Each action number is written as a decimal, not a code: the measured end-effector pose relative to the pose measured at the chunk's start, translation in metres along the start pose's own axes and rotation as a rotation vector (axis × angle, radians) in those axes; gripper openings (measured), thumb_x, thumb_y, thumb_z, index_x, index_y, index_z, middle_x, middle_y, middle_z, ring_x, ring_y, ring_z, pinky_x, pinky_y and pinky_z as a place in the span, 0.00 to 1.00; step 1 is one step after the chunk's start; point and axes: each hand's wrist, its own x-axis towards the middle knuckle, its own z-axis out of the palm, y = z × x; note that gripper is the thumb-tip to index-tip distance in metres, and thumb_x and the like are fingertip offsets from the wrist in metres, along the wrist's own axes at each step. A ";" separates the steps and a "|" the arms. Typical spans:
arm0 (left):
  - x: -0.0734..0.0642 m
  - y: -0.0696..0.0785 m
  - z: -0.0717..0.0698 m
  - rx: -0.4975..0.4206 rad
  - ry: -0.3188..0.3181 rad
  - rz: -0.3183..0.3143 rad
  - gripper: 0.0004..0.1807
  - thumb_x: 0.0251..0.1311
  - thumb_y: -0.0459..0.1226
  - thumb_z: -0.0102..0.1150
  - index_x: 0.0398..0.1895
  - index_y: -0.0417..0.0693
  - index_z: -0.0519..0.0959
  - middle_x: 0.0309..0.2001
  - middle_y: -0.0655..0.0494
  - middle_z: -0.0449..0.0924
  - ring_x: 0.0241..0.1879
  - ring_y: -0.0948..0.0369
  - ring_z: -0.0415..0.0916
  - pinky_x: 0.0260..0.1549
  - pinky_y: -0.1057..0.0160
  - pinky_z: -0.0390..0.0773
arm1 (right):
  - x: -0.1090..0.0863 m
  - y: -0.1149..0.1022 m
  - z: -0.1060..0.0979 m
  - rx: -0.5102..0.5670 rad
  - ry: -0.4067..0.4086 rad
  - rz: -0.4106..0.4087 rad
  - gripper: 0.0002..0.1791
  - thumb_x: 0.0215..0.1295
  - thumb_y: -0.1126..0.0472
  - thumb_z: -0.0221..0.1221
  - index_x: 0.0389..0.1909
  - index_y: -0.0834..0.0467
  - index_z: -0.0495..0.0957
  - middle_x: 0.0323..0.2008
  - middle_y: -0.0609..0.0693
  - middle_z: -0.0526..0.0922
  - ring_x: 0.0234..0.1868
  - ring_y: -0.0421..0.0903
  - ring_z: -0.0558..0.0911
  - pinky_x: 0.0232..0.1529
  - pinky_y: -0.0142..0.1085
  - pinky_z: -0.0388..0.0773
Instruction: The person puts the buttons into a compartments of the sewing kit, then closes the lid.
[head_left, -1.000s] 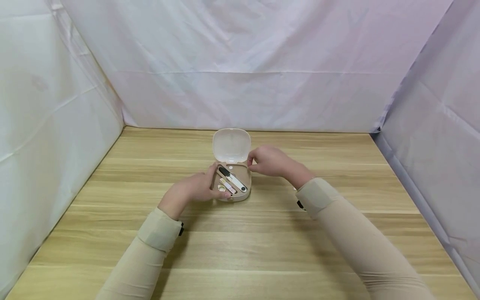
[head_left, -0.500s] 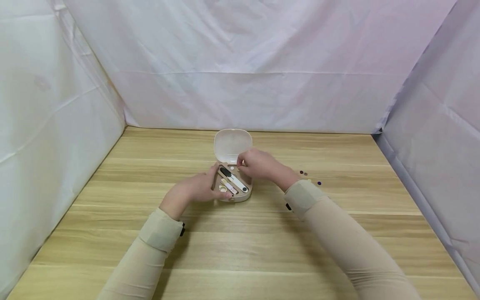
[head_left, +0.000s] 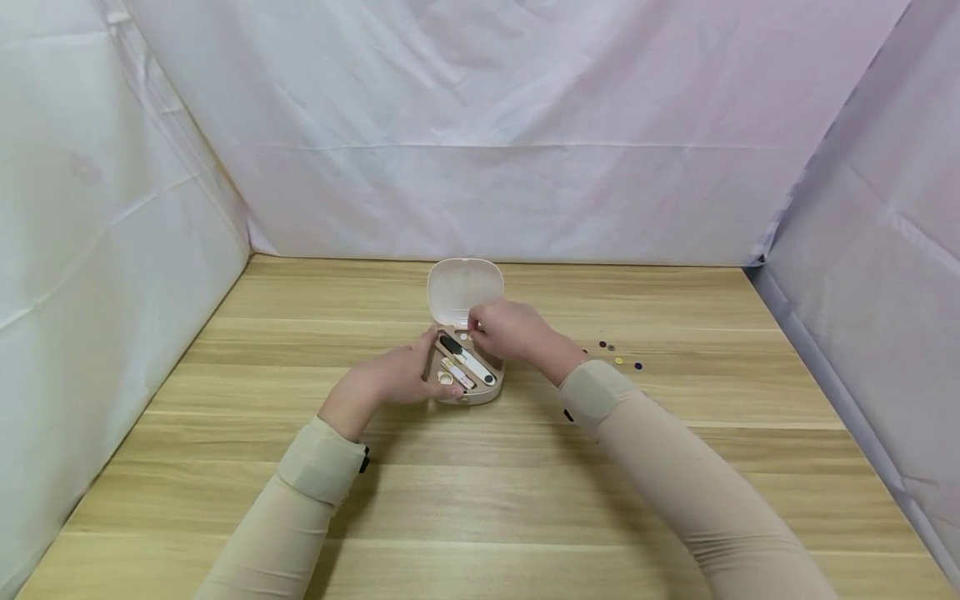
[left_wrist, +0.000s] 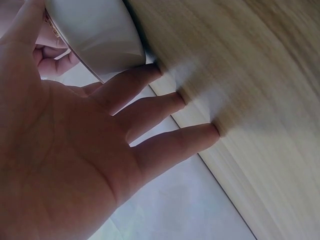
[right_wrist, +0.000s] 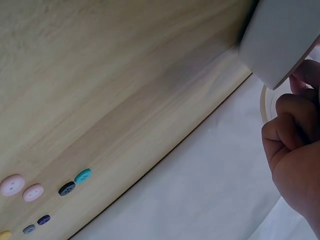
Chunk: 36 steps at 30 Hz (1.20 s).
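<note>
In the head view a beige sewing box (head_left: 487, 395) lies with its pale lid (head_left: 466, 292) raised at the back. My left hand (head_left: 390, 375) holds its left side, thumb at the front and index finger along the side. In the left wrist view the other fingers (left_wrist: 155, 145) stretch to the table beside the box. Inside lie thread snips (head_left: 474, 365), a small patterned strip (head_left: 457, 372), a yellowish ring (head_left: 446, 378) and a white button (head_left: 463, 337). My right hand (head_left: 513, 332), fingers curled, pinches a small pale button over the back compartment; the fingertips mostly hide it.
Several loose buttons lie on the wooden table (head_left: 480, 492) to the right, among them a yellow button (head_left: 618, 361) and a blue button (head_left: 638, 366). The right wrist view shows a pink button (right_wrist: 12, 185) and a teal button (right_wrist: 83, 175). White cloth (head_left: 487, 200) encloses the table.
My right hand has moved left from the box's right edge to over its back compartment. Buttons that the right arm covered now show. My left hand stays on the box.
</note>
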 end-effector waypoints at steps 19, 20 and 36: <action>-0.003 0.001 -0.003 -0.006 -0.003 -0.003 0.70 0.63 0.70 0.64 0.88 0.41 0.34 0.79 0.28 0.62 0.78 0.38 0.67 0.77 0.39 0.68 | -0.013 0.013 -0.021 -0.050 -0.014 -0.025 0.10 0.75 0.56 0.61 0.47 0.55 0.87 0.43 0.52 0.91 0.41 0.49 0.87 0.46 0.49 0.87; -0.003 0.001 -0.003 -0.007 -0.003 -0.006 0.70 0.63 0.70 0.64 0.88 0.40 0.34 0.79 0.28 0.62 0.78 0.38 0.66 0.77 0.39 0.68 | -0.015 0.015 -0.023 -0.053 -0.023 -0.028 0.10 0.75 0.56 0.61 0.48 0.55 0.87 0.43 0.52 0.91 0.41 0.50 0.87 0.46 0.50 0.87; -0.004 0.000 -0.003 -0.010 -0.001 -0.001 0.70 0.63 0.69 0.64 0.88 0.42 0.33 0.80 0.29 0.60 0.79 0.38 0.64 0.78 0.38 0.66 | -0.067 0.069 -0.056 -0.102 -0.065 -0.013 0.10 0.74 0.57 0.65 0.46 0.58 0.89 0.40 0.55 0.91 0.33 0.48 0.86 0.36 0.46 0.85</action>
